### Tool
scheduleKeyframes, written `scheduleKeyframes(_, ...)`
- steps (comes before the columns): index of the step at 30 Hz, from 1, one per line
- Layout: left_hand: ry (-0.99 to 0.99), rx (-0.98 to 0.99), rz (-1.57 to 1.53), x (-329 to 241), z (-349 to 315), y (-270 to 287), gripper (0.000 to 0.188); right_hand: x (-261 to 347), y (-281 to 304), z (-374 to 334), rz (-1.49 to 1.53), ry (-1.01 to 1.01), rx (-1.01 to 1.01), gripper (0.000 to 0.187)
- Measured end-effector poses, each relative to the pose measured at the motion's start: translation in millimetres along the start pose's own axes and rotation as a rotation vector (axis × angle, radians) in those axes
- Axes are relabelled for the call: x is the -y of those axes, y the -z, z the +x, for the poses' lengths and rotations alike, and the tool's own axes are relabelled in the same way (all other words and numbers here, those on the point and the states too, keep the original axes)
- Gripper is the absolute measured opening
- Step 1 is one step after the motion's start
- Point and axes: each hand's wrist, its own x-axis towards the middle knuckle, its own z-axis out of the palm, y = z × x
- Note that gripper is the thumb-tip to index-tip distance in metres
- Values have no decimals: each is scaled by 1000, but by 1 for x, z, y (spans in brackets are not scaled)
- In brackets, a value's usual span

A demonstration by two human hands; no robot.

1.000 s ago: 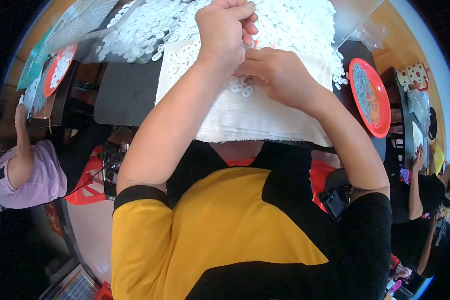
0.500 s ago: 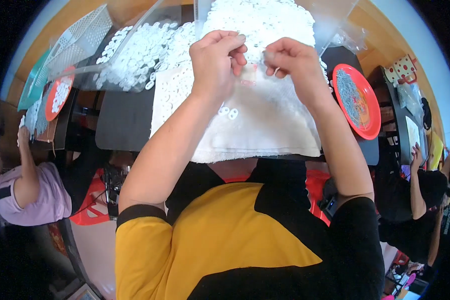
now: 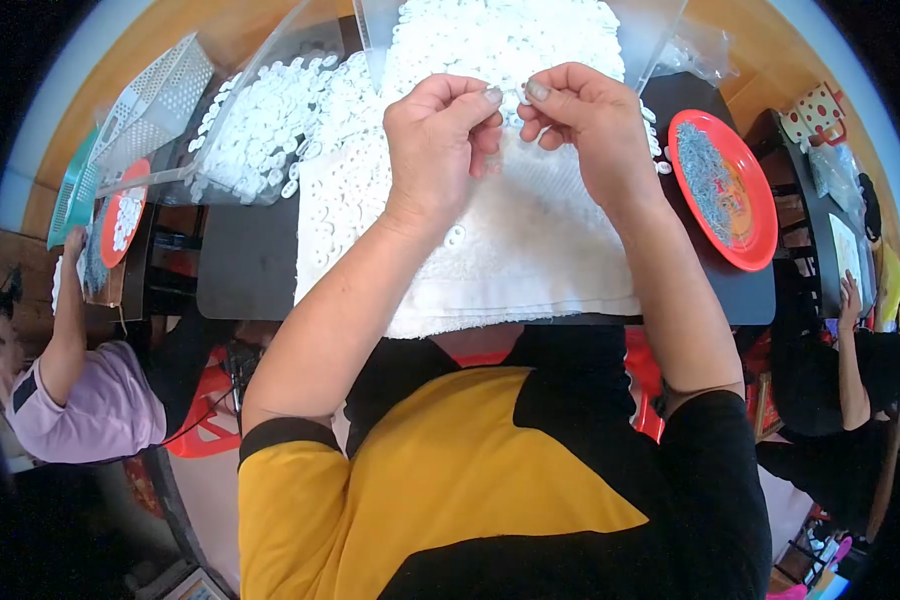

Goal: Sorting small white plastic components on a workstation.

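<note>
Head view, looking down: the left hand (image 3: 440,145) and the right hand (image 3: 585,130) are lifted off the work surface and meet fingertip to fingertip, each closed to a pinch of thumb and forefinger. Between the two pinches sits a small white ring-shaped plastic piece (image 3: 517,95), too tiny to tell which hand bears most of it, so it looks shared between both.

Half a second ago the hands were a little apart, each pinching on its own; a second ago they were low, pressed together on the cloth. So they have risen and closed on each other, which reads as fitting or checking a single piece held up clear of the pile, rather than picking from it.

Just under both hands lies the white terry towel (image 3: 530,270), with loose white rings (image 3: 355,190) scattered on it below and left of the left hand. Beyond the fingertips a heap of the same rings fills a clear plastic bag (image 3: 270,130). Right of the right hand, well apart, stands a round red plastic plate (image 3: 760,215) holding small grey bits. All of it rests on a dark tabletop (image 3: 245,265). Farther left a person in a lilac shirt (image 3: 90,410) works at another red plate (image 3: 120,215).
</note>
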Motion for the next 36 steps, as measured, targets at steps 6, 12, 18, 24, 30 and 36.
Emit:
scheduleKeyframes(6,-15,18,24,1,-2,-2,9,-3,1,-1,16,24,-9,16)
scheduleKeyframes(12,-21,0,-4,2,-4,-2,9,-2,-3,-5,30,30,-7,17)
scheduleKeyframes(18,-25,-17,-28,4,-5,-3,10,0,-9,-8,19,61,-50,17)
scheduleKeyframes(24,-25,-17,-52,3,-7,-4,10,-1,-8,-9,22,82,-48,17)
scheduleKeyframes(30,-21,-36,-61,2,-7,-5,10,0,-8,-8,49,66,-51,17)
scheduleKeyframes(36,-23,-40,-54,2,-8,-6,10,0,-8,-9,72,55,-37,17)
